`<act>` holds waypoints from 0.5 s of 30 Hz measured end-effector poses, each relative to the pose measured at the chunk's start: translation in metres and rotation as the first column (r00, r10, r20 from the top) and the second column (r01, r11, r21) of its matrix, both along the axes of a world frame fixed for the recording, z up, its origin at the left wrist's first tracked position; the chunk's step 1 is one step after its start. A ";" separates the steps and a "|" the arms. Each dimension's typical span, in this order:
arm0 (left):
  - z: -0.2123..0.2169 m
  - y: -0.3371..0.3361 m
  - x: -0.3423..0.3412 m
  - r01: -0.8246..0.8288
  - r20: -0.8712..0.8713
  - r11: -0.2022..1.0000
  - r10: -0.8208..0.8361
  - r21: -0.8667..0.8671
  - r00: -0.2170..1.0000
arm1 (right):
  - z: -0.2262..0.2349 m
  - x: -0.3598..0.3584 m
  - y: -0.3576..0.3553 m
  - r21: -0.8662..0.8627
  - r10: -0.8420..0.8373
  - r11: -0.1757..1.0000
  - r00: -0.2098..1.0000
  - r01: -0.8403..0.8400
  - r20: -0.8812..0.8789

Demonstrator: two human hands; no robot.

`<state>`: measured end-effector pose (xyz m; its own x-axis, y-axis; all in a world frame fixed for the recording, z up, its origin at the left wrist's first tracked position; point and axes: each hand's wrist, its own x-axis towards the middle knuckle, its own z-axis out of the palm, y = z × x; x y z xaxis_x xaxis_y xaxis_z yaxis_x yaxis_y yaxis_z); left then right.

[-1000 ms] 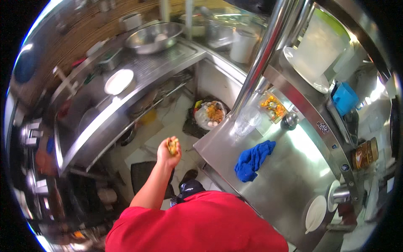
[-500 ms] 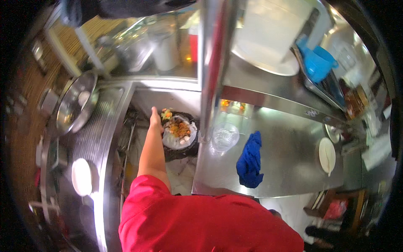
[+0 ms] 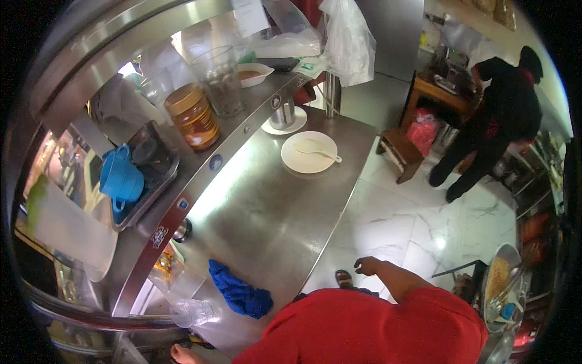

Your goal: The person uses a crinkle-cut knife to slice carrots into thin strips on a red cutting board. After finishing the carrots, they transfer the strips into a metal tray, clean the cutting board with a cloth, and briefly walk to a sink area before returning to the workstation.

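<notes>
My right hand [image 3: 368, 266] hangs over the floor beside the steel counter [image 3: 267, 206], its fingers loosely bent and apart, with nothing visible in it. Only part of my left hand [image 3: 182, 353] shows at the bottom edge, low by the counter's near left end; its fingers are too blurred and cut off to read. A crumpled blue cloth [image 3: 240, 290] lies on the counter, the closest thing to my body. Beside it stands a clear plastic container [image 3: 193, 312]. Farther along, a white plate [image 3: 309, 151] carries a pale spoon, with a metal cup [image 3: 282, 114] on a saucer behind.
A raised shelf [image 3: 236, 130] along the counter holds a brown-lidded jar [image 3: 191, 116], a glass [image 3: 218, 82] and blue cups [image 3: 121, 176]. A person in dark clothes [image 3: 500, 115] stands far right, near a wooden stool [image 3: 400, 155]. At right is a large pan of food [image 3: 500, 279].
My view and body have turned right, away from the bin of food scraps. My left arm, stretched over that bin before, is now mostly out of sight; my right hand has come into view.
</notes>
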<state>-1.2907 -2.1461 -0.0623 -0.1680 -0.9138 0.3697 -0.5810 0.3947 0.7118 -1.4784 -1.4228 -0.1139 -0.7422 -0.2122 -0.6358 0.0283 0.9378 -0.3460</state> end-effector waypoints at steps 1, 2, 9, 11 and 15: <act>-0.004 0.021 -0.012 0.081 -0.034 0.996 -0.082 -0.035 0.996 | -0.017 -0.014 0.005 -0.062 -0.030 0.998 0.999 0.028 -0.032; -0.003 0.042 -0.015 0.158 -0.075 0.985 -0.164 -0.073 0.984 | -0.026 -0.025 0.006 -0.125 -0.063 0.991 0.995 0.053 -0.075; 0.118 0.313 -0.095 0.850 0.439 0.444 -0.728 -0.283 0.527 | -0.037 -0.128 -0.024 -0.642 -0.505 0.714 0.840 0.278 -0.198; 0.136 0.377 -0.142 0.949 0.453 0.298 -0.835 -0.103 0.312 | -0.011 -0.150 -0.037 -0.624 -0.230 0.771 0.970 0.128 -0.084; 0.145 0.446 -0.221 0.997 0.456 0.069 -0.887 -0.027 0.074 | -0.029 -0.123 -0.088 -0.672 -0.091 0.741 0.991 -0.001 -0.102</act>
<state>-1.5113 -1.7004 0.0824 -0.9264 0.2551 0.2771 0.3458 0.8677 0.3572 -1.6010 -1.5110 -0.1433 -0.8218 -0.5131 -0.2479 -0.0206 0.4615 -0.8869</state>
